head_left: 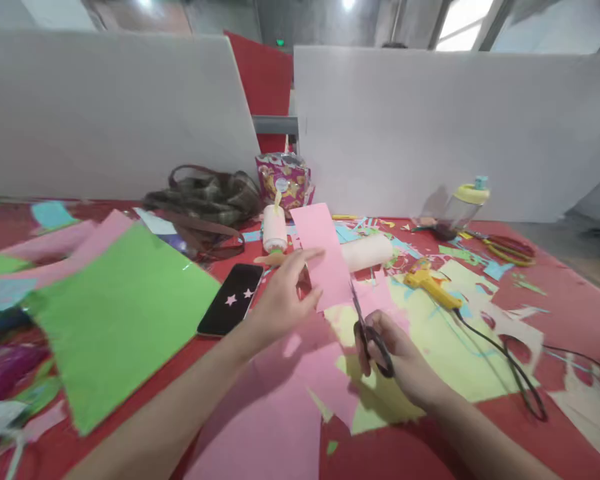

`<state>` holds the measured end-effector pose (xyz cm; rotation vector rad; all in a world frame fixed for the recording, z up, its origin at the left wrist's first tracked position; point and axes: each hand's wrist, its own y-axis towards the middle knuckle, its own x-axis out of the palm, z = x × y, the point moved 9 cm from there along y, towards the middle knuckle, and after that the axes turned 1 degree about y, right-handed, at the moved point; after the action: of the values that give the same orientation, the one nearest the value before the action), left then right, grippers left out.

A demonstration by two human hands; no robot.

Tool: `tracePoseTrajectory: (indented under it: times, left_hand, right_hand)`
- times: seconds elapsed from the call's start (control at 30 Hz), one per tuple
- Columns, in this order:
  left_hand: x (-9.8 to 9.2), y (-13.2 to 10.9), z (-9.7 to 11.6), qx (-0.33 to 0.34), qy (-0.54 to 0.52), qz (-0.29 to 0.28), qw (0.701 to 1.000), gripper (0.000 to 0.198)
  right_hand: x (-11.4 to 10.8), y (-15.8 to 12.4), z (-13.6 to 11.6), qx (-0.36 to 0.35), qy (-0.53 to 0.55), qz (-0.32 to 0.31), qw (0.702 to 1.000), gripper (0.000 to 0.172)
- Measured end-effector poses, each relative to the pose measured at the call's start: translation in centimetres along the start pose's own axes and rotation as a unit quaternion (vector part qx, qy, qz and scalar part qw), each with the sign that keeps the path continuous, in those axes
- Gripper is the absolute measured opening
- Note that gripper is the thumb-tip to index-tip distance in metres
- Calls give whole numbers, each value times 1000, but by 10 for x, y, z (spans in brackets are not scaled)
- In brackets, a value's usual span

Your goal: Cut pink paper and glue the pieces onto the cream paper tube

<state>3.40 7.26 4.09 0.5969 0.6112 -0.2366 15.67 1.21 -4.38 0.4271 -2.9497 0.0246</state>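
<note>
A pink paper strip (323,247) is held raised at its left edge by my left hand (287,290), with the index finger across its front and some fingers partly hidden. My right hand (393,353) grips black-handled scissors (364,333), fingers through the loops. Their blades point up against the strip's lower right edge; how far apart the blades are is unclear. Below lie a larger pink sheet (275,420) and a pale yellow sheet (460,353). Two small pink paper stars (231,300) rest on a black phone (235,293) left of my left hand.
Left lies a green sheet (125,320). A yellow glue gun (435,287) with a black cord rests at right. Behind stand a white roll (275,230), a dark bag (210,197), a purple packet (283,183) and a yellow-lidded bottle (460,210). Scraps litter the red table.
</note>
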Motion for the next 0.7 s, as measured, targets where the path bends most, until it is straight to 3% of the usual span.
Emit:
tracePoseTrajectory:
  times: [0.3, 0.7]
  left_hand:
    - [0, 1, 2, -3, -21, -16, 1000, 45]
    - [3, -1, 6, 10, -11, 3, 1000, 44]
  right_hand:
    - [-2, 0, 3, 11, 37, 14, 999, 33]
    - [-4, 0, 9, 27, 50, 22, 998, 33]
